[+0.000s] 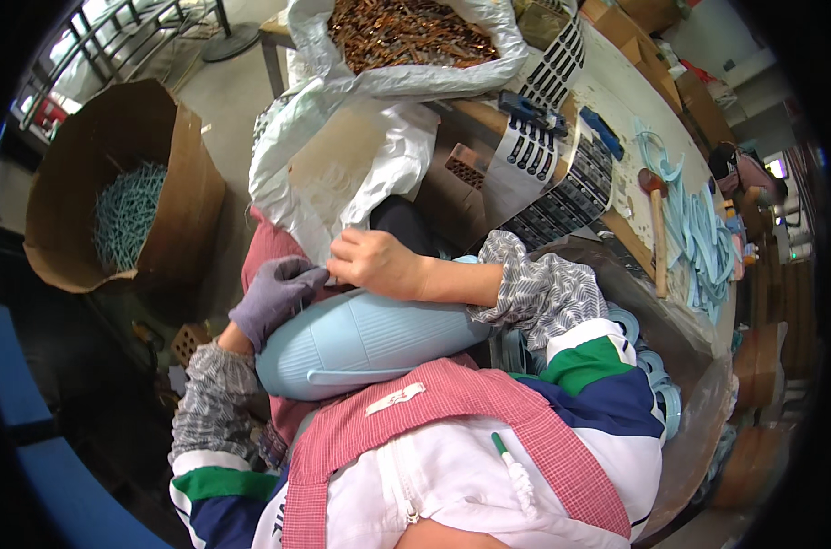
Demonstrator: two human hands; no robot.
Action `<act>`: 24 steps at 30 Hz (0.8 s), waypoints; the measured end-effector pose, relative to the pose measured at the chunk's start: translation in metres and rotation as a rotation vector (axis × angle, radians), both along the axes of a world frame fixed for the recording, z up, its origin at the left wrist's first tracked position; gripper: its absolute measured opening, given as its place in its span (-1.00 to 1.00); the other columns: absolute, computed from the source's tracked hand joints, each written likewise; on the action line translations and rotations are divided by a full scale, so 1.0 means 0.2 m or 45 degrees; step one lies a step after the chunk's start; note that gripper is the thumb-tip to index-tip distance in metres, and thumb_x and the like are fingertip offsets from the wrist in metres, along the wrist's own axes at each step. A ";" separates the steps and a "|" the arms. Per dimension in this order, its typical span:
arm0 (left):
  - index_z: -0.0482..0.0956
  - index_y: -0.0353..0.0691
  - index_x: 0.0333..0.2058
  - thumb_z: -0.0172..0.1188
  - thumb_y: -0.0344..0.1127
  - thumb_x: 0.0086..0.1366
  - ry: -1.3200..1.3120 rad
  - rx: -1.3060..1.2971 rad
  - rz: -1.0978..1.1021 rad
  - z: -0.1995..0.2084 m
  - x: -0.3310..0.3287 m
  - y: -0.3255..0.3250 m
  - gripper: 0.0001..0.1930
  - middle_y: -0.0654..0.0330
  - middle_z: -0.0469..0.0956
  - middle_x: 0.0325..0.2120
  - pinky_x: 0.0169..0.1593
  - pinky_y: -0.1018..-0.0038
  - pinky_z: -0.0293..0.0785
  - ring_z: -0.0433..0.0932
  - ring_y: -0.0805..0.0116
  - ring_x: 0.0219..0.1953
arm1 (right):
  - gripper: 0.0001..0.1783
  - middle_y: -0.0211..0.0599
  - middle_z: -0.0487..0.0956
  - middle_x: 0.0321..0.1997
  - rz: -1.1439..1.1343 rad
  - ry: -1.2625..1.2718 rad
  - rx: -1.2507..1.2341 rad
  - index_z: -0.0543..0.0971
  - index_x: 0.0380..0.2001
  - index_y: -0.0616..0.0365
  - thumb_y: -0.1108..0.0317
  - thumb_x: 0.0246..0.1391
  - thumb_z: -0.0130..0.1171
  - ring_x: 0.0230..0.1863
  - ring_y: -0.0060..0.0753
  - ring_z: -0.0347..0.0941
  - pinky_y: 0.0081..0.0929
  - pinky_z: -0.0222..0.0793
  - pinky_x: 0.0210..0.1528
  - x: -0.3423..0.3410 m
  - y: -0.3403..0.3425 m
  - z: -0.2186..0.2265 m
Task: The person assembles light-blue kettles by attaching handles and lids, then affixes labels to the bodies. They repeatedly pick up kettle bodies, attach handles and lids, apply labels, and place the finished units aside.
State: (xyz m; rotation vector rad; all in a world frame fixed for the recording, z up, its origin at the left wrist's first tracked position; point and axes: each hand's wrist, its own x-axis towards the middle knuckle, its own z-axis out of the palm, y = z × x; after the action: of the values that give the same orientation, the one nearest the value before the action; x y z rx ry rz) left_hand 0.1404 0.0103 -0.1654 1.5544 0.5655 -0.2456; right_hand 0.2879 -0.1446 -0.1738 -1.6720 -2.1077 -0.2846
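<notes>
The left hand (278, 297), in a purple-grey glove, has its fingers curled close to the thumb; the bare right hand (374, 263) has its fingers bent, tips drawn in toward the thumb. The 2 hands meet at the fingertips, just beside the lower edge of a white bag (406, 142). Whether either set of fingers is fully closed, or what is pinched there, I cannot tell; the tips hide it. The pale blue ribbed piece (369, 334) lies across the lap, directly below both hands, against the red checked apron (461, 389).

The apron bears 1 pale, oblong patch (397, 398), its motif too small to make out. Dark lettering runs down the white jacket (456, 457), partly covered by the apron. On the desk (607, 55), black-and-white label sheets (562, 201) show rows of repeated marks and panels, near a wooden-handled mallet (659, 238).
</notes>
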 end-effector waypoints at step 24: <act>0.55 -0.34 -0.14 0.36 -0.44 0.08 -0.621 0.351 0.501 0.22 -0.05 -0.12 -0.66 0.27 0.58 -0.41 -0.29 0.61 0.46 0.50 0.60 -0.40 | -0.85 -0.37 0.57 -0.37 0.172 0.027 0.397 0.41 -0.53 0.12 0.48 -0.12 0.20 -0.50 -0.42 0.47 -0.47 0.40 -0.50 0.22 0.17 0.22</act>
State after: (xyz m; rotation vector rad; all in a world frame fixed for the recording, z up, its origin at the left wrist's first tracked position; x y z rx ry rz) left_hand 0.1295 -0.0127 -0.1223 1.6515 0.5150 0.5191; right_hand 0.3322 -0.1100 -0.1295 -1.3418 -2.0274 -0.5213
